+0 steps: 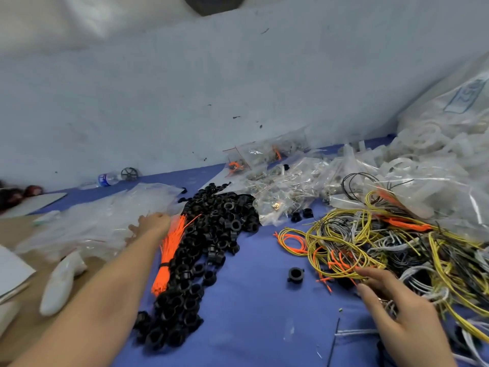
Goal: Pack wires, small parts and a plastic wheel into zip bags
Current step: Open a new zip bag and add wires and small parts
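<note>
Packing is looking barely begun: left hand [152, 223] is reaching, grip relaxed and empty, onto clear empty zip bags [92, 221]; right hand [397, 305] is fingering tangled yellow, grey and orange wires [370, 247], holding none; a few filled bags [264, 157] are lying at the table's back

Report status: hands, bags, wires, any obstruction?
Left hand open on empty zip bags. Right hand open, reaching into wire tangle. Nothing blocking.

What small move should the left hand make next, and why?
Probably pinch one empty zip bag off the clear bag pile. The left hand already rests on it, while the right hand reaches into the wire tangle, holding nothing visible yet.
</note>
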`<state>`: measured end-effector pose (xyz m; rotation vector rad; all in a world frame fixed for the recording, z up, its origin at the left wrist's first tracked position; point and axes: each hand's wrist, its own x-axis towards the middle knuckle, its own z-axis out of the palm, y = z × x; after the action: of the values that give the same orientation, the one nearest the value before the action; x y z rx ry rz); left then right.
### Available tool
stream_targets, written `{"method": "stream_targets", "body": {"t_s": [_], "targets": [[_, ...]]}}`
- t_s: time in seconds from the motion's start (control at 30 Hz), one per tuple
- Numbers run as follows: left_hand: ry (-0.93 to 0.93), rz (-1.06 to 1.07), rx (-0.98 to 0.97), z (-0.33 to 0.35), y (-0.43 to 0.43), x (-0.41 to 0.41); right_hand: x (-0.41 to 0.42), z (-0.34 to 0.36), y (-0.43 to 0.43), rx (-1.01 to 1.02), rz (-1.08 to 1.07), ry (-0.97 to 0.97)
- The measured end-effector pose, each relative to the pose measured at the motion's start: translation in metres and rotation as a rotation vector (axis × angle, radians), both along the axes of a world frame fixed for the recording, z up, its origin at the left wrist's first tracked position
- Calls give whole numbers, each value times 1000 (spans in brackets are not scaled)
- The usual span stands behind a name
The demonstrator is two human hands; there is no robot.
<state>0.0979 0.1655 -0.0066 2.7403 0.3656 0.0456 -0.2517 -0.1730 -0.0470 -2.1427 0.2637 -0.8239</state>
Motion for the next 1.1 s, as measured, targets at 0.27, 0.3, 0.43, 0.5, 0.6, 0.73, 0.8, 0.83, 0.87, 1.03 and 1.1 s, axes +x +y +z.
{"method": "stream_targets", "body": {"t_s": [0.27, 0.3, 0.43, 0.5, 0.6, 0.73, 0.8, 0.83, 0.87, 1.03, 1.1], "targets": [[-259, 50, -169, 7, 23, 3, 2, -3, 2, 13, 1, 11], [-312, 39, -169, 10, 19, 1, 2, -3, 2, 18, -2, 10], [-642, -3, -215, 41, -12, -14, 2, -3, 2, 51, -4, 4], [-728, -84, -299, 65, -30, -21, 1, -4, 2, 59, -3, 6], [-720, -224, -454, 95, -60, -43, 1, -6, 2, 51, 9, 5], [-445, -546, -870, 106, -110, -122, -1, 7, 10, -37, -79, -145], [-285, -722, -946, 93, -131, -174, -9, 19, 19, -97, -147, -272], [-201, -801, -968, 81, -142, -200, -14, 24, 26, -73, -129, -322], [-95, -861, -1012, 69, -151, -224, -20, 30, 35, 11, -82, -338], [301, -738, -1275, 21, -184, -292, -28, 28, 57, 379, 15, -72], [351, -727, -1293, 16, -184, -298, -29, 22, 50, 463, -1, 14]]}}
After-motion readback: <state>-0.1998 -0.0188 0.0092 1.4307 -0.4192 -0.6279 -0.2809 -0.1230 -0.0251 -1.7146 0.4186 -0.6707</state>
